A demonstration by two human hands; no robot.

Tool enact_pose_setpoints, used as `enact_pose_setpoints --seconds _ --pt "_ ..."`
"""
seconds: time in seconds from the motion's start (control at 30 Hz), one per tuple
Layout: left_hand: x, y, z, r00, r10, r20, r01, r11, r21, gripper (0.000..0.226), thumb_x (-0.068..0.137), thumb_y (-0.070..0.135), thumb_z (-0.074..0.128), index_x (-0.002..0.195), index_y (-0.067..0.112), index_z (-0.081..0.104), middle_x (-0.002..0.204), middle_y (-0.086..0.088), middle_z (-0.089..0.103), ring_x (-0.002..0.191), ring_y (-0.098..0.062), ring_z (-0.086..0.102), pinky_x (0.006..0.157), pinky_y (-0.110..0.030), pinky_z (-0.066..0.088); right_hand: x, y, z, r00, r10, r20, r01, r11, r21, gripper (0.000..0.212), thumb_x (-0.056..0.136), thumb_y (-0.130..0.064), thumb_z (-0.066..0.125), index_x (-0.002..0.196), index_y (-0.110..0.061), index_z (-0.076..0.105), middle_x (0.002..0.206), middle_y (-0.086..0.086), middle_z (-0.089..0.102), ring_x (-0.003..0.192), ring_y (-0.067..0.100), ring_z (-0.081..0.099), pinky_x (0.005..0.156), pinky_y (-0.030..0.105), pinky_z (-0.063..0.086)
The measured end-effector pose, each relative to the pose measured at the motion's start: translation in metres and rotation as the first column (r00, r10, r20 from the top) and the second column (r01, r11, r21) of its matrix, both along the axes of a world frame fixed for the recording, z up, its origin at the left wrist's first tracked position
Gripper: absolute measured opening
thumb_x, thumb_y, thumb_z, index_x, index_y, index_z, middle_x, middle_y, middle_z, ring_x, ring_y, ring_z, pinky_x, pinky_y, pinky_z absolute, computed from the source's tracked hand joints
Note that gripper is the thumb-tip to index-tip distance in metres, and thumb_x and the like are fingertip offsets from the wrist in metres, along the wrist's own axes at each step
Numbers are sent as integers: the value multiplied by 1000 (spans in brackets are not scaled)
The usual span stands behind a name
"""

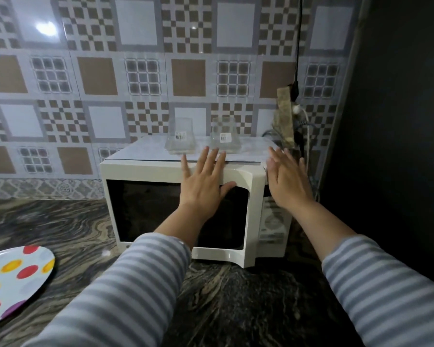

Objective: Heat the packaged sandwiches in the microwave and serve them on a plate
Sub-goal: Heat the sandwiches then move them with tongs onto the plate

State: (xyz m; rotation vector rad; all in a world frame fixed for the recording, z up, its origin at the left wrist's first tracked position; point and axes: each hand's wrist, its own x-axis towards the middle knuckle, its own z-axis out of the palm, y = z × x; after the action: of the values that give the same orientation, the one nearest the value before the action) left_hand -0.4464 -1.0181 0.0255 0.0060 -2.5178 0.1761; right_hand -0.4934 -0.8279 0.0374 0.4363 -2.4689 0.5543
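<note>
Hands reach out in the head view, both toward a cream-white boxy microwave that sits on a dark swirly stone counter. The left hand lies flat on the upper part of the microwave's dark glass door, with its fingers straight and spread and the fingertips up on the cream top edge. It holds nothing. The right hand is held up by the right top corner of the microwave, just above the control panel, with its fingers straight and close together. It holds nothing too, and I cannot tell if it touches the microwave. Both arms wear grey and white striped sleeves. The door stands out a little from the body at its right edge. The sandwiches cannot be seen; the glass is too dark to look through. A round white plate with red, yellow and purple dots lies on the counter at the far left, well apart from the microwave. Two clear glass cups with sticker labels stand side by side on top of the microwave. Behind it all is a wall of brown, grey and white patterned tiles.
</note>
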Motion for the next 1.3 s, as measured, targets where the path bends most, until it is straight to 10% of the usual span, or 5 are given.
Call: enact_pose_setpoints --seconds 0.17,0.33,0.57,0.87,1.3 --pt "9 45 -57 875 -169 -454 331 893 306 51 93 43 43 139 23 36 138 -5 38 123 -28 38 99 -47 38 -7 17 -4 997 -61 -42 70 960 271 54 102 -39 13 153 -20 16 162 3 8 149 16 -4 119 47 -8" --pt "18 77 -120 846 -416 -334 534 660 529 62 91 28 54 142 33 18 120 -8 39 92 -33 57 68 -46 54 -13 14 -1 996 -36 -87 62 948 313 53 103 -37 12 153 -19 14 162 4 7 149 18 -5 118 46 -9" --pt "3 71 -127 812 -476 -338 572 531 625 74 89 -7 57 135 45 30 121 -6 57 99 4 45 86 0 36 -25 11 -10 979 -20 -203 73 963 258 62 100 -42 3 152 -11 14 160 7 14 149 19 4 120 46 -1" --pt "-11 58 -126 779 -545 -310 604 523 601 93 88 -5 59 146 52 14 95 -9 58 75 -20 54 70 -32 52 -32 6 -19 938 -77 -339 167 955 246 60 101 -40 7 153 -9 7 161 9 5 149 23 1 118 50 -3" --pt "-21 59 -128 779 -523 -345 614 530 585 95 85 -8 60 146 47 11 84 -5 52 69 -8 40 67 -3 35 -34 4 -22 910 -80 -406 173 965 197 59 101 -37 9 152 -8 11 161 9 9 149 23 5 118 50 0"
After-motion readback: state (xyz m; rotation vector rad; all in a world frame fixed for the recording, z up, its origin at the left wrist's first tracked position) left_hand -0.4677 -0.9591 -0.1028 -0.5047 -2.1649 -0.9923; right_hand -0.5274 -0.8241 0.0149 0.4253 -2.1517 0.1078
